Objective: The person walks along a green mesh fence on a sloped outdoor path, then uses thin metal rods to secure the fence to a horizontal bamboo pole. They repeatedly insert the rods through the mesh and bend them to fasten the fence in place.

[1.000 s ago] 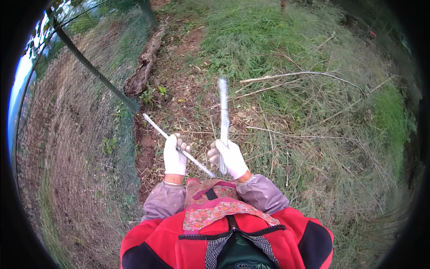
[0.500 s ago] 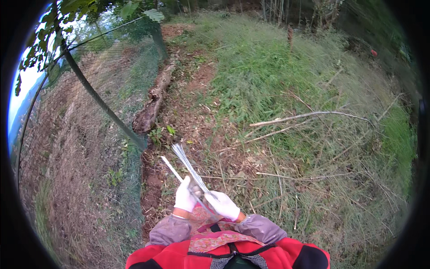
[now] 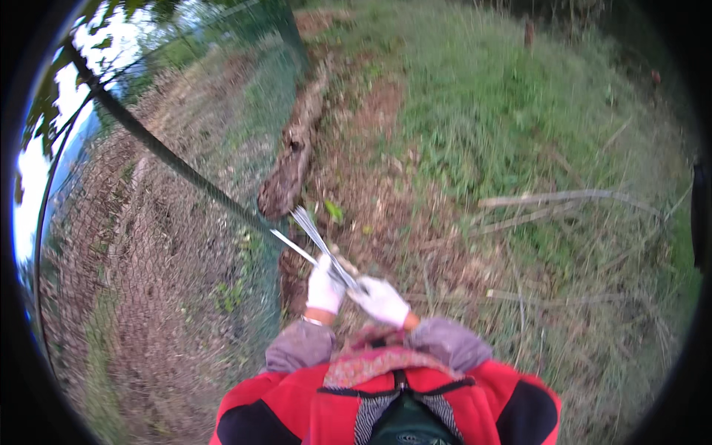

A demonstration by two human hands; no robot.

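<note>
White gloves (image 3: 326,288) cover two hands: the left hand (image 3: 324,292) closes around one slim, straight white rod (image 3: 293,246), and the right hand (image 3: 383,302) closes around one bundle of thin silvery wires (image 3: 314,237), too blurred to count, widest at its far end. Both items project forward and leftward, toward one rough brown log (image 3: 297,152) and one green mesh fence (image 3: 273,93).

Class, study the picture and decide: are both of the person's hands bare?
No: white gloves cover both the left hand and the right hand.
</note>
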